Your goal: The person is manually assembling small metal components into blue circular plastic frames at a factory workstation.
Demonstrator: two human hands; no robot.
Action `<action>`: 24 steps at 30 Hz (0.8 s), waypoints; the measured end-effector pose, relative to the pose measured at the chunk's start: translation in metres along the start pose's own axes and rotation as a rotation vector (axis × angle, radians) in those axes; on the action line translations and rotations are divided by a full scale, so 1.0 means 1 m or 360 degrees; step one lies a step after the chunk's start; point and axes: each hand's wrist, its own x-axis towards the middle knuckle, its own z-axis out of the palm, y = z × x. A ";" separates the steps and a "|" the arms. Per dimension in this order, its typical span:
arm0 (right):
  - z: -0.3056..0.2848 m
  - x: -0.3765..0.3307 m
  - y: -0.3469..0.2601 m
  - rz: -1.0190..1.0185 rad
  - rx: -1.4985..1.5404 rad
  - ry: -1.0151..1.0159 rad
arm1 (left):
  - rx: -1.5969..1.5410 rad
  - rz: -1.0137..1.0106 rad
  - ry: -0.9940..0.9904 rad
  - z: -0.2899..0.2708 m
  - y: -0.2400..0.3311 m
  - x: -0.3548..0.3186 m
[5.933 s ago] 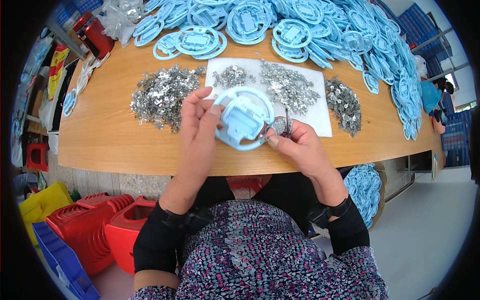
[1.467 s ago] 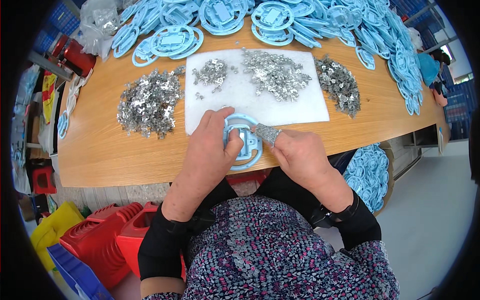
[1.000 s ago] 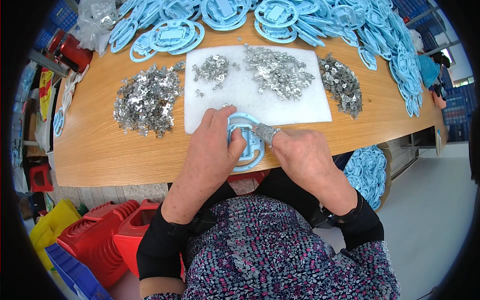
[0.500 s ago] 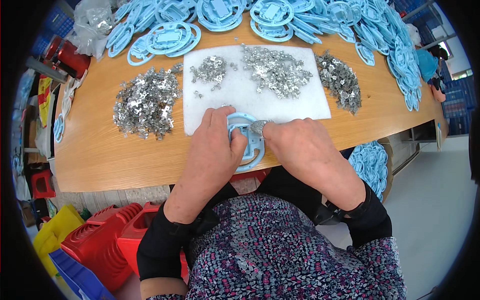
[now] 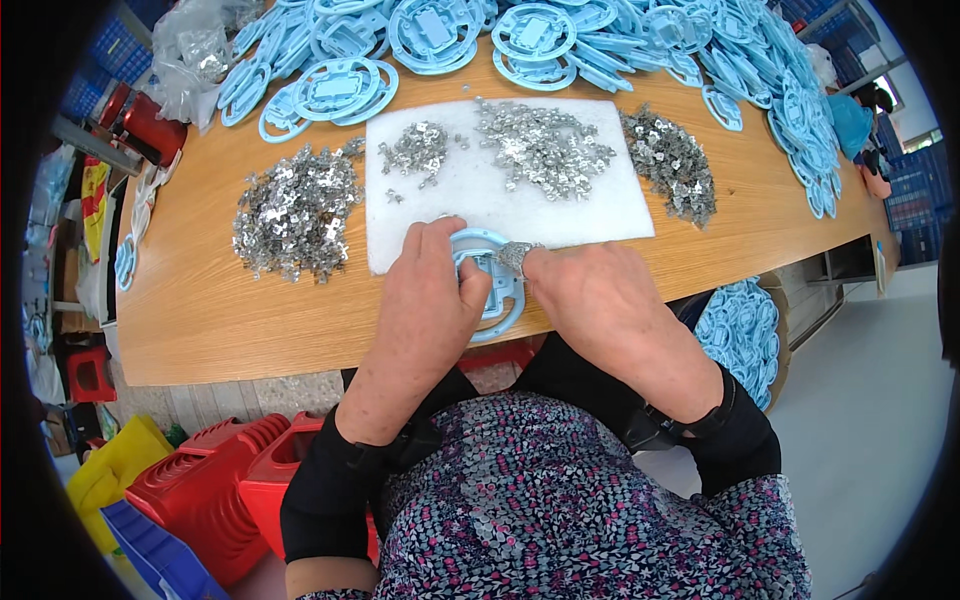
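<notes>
My left hand (image 5: 432, 285) is closed on the left side of a light blue plastic ring-shaped part (image 5: 508, 318) at the table's near edge, its thumb reaching over the inner frame. From the closed fingers of my right hand (image 5: 592, 292) sticks out a silvery, rough-textured piece (image 5: 516, 256); it rests against the ring's upper right, and its kind is hard to make out. Just beyond the hands lies a white foam sheet (image 5: 430, 225) bearing small metal clips in two heaps, a smaller one (image 5: 418, 150) and a larger one (image 5: 550, 150).
More metal clips are heaped left (image 5: 298, 212) and right (image 5: 668, 165) of the sheet. Many blue parts (image 5: 435, 32) are piled along the far side of the wooden table (image 5: 240, 335). A container of blue parts (image 5: 738, 335) stands below right; red stools (image 5: 205, 485) below left.
Both hands keep nearly the same pose on the ring and the silvery piece. The whole view has shifted slightly.
</notes>
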 end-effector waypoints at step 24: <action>0.017 -0.010 -0.015 -0.0117 0.1503 0.0622 | -0.2572 -0.0648 -0.0536 -0.017 -0.008 -0.006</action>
